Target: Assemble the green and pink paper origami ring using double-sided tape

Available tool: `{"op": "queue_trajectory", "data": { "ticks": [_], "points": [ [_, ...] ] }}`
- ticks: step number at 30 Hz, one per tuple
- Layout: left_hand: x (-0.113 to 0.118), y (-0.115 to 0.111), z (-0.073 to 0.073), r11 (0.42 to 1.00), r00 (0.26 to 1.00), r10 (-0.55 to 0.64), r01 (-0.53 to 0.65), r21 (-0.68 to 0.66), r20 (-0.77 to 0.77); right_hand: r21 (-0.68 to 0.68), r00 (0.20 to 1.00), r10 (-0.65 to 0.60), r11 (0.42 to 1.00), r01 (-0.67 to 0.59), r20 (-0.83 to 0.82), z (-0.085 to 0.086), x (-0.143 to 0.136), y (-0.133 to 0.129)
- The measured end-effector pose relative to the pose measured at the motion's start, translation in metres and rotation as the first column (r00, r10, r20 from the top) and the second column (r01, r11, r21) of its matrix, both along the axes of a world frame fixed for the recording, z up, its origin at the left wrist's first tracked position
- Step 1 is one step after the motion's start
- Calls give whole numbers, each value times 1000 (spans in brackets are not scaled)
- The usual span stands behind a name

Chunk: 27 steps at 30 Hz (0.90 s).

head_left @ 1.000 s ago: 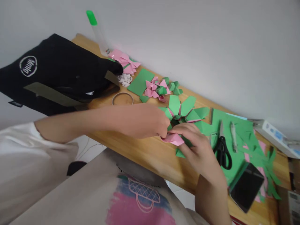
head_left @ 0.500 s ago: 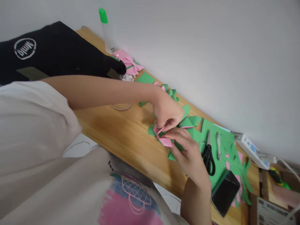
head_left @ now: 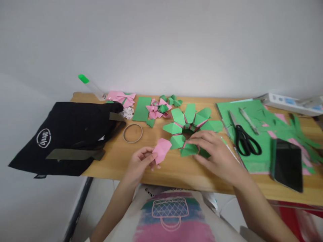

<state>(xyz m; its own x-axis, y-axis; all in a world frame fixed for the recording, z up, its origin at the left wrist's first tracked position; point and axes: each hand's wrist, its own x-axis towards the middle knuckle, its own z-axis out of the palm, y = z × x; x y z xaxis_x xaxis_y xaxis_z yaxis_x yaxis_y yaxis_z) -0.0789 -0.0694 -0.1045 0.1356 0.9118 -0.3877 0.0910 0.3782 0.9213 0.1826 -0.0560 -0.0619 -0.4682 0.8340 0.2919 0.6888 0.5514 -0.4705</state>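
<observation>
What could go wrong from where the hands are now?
The right hand touches the green paper ring; pressing hard might bend its petals.
The left hand pinches a pink paper piece that could crease under a tight grip.
The phone lies near the table's front edge; the right arm might knock it off.

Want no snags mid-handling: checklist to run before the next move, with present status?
1. Pink paper piece in left hand: ok, pinched.
2. Right hand gripping the green-and-pink paper ring: cannot tell; it is at the ring's near side, but its hold is partly hidden.
3. Pink paper piece apart from the ring: cannot tell; edges look very close from this view.
4. Scissors out of both hands: ok, lying on green paper.
5. Loose folded pieces sorted by color: not ok, pink and green are mixed behind the ring.
</observation>
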Motion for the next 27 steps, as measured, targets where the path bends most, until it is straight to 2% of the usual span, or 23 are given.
{"op": "queue_trajectory", "data": {
  "ticks": [4,8,11,14,17,19,20,24,27],
  "points": [
    [9,-1,-7,999,996,-51,51,4,-68,41,999,-38,998,40,-35,-5,-2,-2],
    [3,8,-7,986,957,-102,134,103,-271,38,994,-94,995,96,-58,-8,-4,0],
    [2,12,-6,959,880,-101,210,190,-465,68,991,-123,990,126,-45,-9,-3,4],
    [0,15,-4,939,792,-79,263,221,-605,84,993,-114,990,115,-17,-8,-3,7],
    [-11,26,0,932,686,47,231,278,-726,73,995,-95,993,96,-10,-7,-2,10],
    [-25,38,1,924,609,144,201,327,-780,73,996,-79,994,81,-28,-9,0,11],
    [-34,44,1,919,585,156,209,334,-796,77,997,-74,994,77,-34,-10,1,12],
    [-58,55,5,905,612,67,295,306,-788,100,996,-85,991,86,-17,-6,4,7],
    [-58,40,19,868,741,-22,347,355,-671,42,997,-65,997,66,-39,9,-5,-10]
  ]
}}
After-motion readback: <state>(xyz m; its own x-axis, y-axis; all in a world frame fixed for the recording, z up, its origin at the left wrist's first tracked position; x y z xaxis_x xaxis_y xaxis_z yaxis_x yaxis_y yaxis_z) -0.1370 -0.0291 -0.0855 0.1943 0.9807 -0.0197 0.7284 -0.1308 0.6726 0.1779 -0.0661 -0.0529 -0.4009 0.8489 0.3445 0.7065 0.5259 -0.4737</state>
